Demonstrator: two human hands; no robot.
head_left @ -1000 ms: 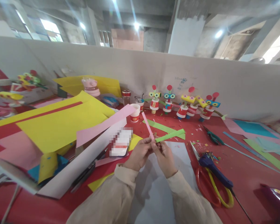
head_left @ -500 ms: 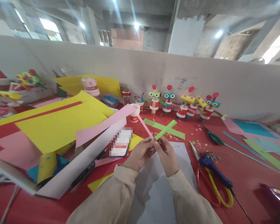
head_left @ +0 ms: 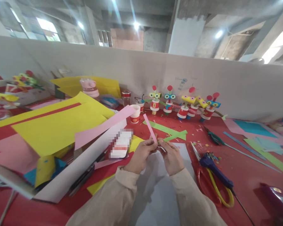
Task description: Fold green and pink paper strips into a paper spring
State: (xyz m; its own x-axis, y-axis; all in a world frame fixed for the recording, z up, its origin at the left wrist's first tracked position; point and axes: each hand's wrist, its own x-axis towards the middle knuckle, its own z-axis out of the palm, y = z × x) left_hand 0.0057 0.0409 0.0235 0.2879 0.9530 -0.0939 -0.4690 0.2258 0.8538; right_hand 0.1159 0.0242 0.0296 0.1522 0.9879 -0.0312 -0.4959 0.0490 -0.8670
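Observation:
Over a white sheet (head_left: 155,188), my left hand (head_left: 142,153) pinches a pink paper strip (head_left: 149,128) that points up and away. Close beside it, my right hand (head_left: 172,156) is closed on a green paper strip (head_left: 175,135), which slants out to the right. The two strips come together between my fingertips, where the join is partly hidden. Just beyond my hands, a wider green strip (head_left: 165,129) lies flat on the red table (head_left: 250,175). Small coiled paper shows behind the pink strip.
Scissors (head_left: 220,188), a glue gun (head_left: 215,171) and pliers (head_left: 213,138) lie to the right. Several paper-cup figures (head_left: 168,106) stand along the back partition. A white cup (head_left: 135,114) is ahead; yellow sheets (head_left: 61,125) and a phone (head_left: 121,146) are on the left.
The green strip has swung down to the right, lying lower than before. The pink strip now stands more upright. My hands have moved slightly apart.

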